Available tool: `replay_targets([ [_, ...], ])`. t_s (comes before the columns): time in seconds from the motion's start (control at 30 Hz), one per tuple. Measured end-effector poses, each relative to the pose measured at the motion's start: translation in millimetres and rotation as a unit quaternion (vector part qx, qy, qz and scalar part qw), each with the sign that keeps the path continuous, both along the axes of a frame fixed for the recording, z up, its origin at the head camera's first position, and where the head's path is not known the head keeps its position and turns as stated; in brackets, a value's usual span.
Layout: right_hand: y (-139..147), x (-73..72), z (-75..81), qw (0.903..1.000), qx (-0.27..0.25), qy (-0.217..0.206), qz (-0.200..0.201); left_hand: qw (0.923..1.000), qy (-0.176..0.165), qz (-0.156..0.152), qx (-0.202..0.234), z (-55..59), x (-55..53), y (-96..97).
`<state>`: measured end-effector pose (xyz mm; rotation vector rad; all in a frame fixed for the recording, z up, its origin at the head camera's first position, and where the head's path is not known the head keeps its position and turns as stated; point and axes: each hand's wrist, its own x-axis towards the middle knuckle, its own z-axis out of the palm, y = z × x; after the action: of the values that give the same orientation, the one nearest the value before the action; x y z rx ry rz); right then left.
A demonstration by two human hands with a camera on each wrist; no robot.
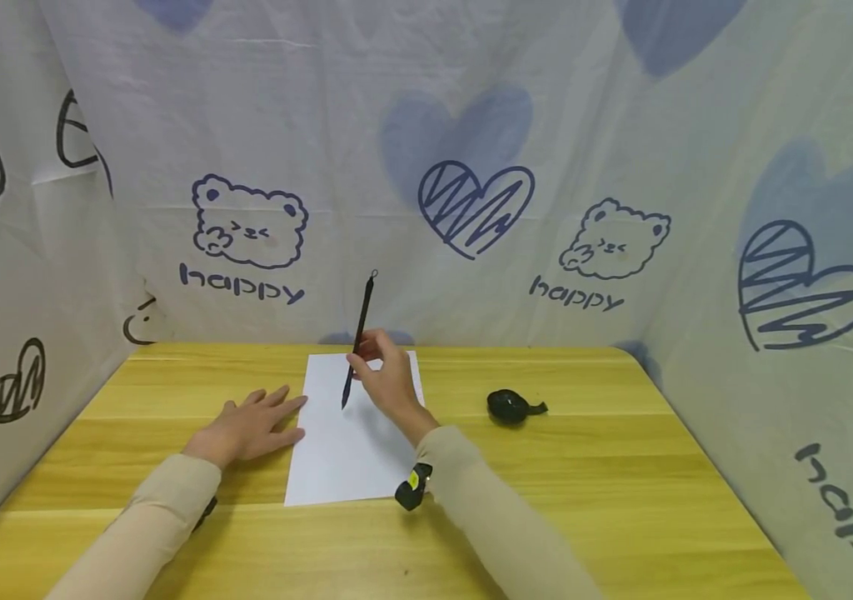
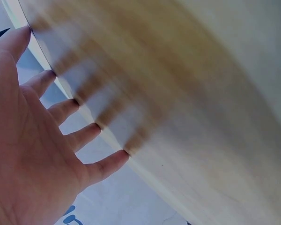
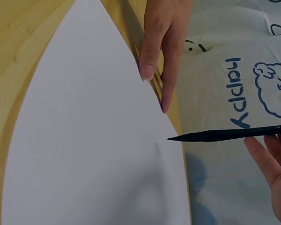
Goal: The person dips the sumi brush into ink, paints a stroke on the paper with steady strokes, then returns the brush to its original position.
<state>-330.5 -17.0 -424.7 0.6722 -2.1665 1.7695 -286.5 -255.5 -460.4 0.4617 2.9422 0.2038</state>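
Note:
A white sheet of paper (image 1: pixel 340 467) lies on the table in front of the person. Spread almost straight, the fingers of the left hand (image 1: pixel 250 427) rest at the paper's left edge; the left wrist view shows the same hand (image 2: pixel 33 145) from the palm side. Above the sheet, the right hand (image 1: pixel 391 379) pinches a slim black writing brush (image 1: pixel 365 312) with a loop at its top end. The brush (image 3: pixel 215 135) points its dark tip down over the paper in the right wrist view; whether the tip touches the sheet I cannot tell.
A small rounded black object (image 1: pixel 507 407) with a short stem stands on the wood-grain table (image 1: pixel 584 483), right of the paper. White curtains (image 1: pixel 351 208) printed with hearts, bears and "happy" hang behind and at both sides. A black device (image 1: pixel 413 487) sits at the right wrist.

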Motion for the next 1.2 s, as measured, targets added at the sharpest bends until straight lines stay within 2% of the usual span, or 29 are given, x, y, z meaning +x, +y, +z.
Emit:
replay_targets([
  [0.17,-6,3.7,-2.5,0.9996,0.026,0.011,0.003,1.0000,0.004,-0.002,-0.003,-2.2,-1.5,-0.8],
  [0.33,-11,1.0,-8.0,0.9990,0.033,0.028,0.003,1.0000,0.003,-0.001,0.001,-0.2,-0.6,-0.3],
  [0.53,-14,2.9,-8.0,0.9986,0.046,0.025,0.009,1.0000,-0.002,0.000,0.001,2.5,0.6,0.7],
  [1.2,-14,6.5,-9.2,0.9954,0.086,0.041,0.012,0.9999,-0.008,0.003,-0.010,1.7,-0.6,0.2],
])
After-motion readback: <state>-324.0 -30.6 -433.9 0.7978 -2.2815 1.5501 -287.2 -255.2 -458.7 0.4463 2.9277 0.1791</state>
